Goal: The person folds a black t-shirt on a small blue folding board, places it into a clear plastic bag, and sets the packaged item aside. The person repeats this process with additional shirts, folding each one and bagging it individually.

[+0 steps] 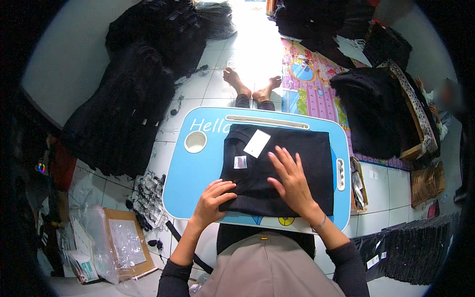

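Observation:
A folded black garment [302, 143] lies on a light blue lap table [193, 173] in front of me. A blank white tag [257, 143] rests on its upper left part, and a small white label [240, 162] shows below the tag. My left hand [210, 203] is closed at the garment's lower left edge, its fingers bent over the cloth. Spread flat on the right half of the fabric is my right hand [292, 185], with its fingers apart and nothing held.
Large heaps of black cloth [123, 104] stand at the left. More black cloth [371, 109] lies on a colourful mat [307, 94] at the right, near another person [443, 106]. Stacked black garments [415, 252] fill the lower right. A cardboard piece with plastic [126, 242] sits lower left.

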`<state>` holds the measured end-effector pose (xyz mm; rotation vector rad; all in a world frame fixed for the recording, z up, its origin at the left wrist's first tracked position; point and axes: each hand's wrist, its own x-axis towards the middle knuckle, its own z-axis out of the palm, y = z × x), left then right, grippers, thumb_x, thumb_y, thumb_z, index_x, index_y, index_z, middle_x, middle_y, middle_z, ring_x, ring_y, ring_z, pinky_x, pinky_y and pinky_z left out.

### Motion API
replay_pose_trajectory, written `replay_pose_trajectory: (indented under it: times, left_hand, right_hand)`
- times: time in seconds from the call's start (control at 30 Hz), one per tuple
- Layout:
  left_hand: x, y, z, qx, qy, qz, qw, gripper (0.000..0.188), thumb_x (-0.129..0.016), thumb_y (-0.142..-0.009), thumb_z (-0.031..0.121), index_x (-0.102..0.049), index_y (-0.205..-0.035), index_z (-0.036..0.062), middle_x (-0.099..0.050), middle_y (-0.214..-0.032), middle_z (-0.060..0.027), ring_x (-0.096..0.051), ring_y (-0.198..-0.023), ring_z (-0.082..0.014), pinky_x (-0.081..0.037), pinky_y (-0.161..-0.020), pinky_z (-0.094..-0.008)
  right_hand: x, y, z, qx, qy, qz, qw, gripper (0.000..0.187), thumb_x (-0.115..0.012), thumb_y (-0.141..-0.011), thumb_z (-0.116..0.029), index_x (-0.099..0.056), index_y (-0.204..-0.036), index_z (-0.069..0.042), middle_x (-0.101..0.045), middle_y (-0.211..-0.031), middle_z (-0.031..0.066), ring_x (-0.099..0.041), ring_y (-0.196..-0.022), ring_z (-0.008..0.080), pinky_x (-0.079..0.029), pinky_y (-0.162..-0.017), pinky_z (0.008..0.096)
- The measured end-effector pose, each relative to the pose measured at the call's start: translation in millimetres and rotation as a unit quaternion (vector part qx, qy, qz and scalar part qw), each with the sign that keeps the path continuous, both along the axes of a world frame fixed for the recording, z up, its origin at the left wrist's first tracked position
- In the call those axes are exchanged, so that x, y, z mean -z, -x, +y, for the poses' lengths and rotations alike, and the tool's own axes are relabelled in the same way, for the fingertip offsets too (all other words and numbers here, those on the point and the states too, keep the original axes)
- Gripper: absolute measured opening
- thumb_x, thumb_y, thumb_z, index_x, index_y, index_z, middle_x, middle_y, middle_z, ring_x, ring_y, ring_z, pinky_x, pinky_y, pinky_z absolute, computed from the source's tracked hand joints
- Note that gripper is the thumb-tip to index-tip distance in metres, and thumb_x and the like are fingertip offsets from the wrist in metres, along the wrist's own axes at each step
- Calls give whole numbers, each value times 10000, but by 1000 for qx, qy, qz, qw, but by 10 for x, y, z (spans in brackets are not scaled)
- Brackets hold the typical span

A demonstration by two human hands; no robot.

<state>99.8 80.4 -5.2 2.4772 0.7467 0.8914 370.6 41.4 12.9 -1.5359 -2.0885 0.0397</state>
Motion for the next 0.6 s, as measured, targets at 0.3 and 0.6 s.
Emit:
replay_pose_trajectory:
  times: [0.3,0.6]
  left_hand:
    - [4,20,-34,-9,5,5,1000,456,-696,-543,-89,-691,-966,81,-647,-1192,-88,-580,-1174,-264,-439,-1029,-426]
    - [21,26,-44,-6,-9,31,999,654,-710,-515,-67,-701,-1118,185,-630,-1227,-87,-581,-1168,-264,-442,-1029,-426]
  right_hand:
    - [-199,-119,1116,-157,77,34,984,190,-604,-876,-139,-644,-1059,-107,-691,-952,99,-662,-975,247,-437,-986,465]
    - [-81,80,648,-33,-16,-62,997,516,-608,-901,-312,-480,-1382,-178,-498,-1378,103,-485,-1244,307,-344,-1051,560]
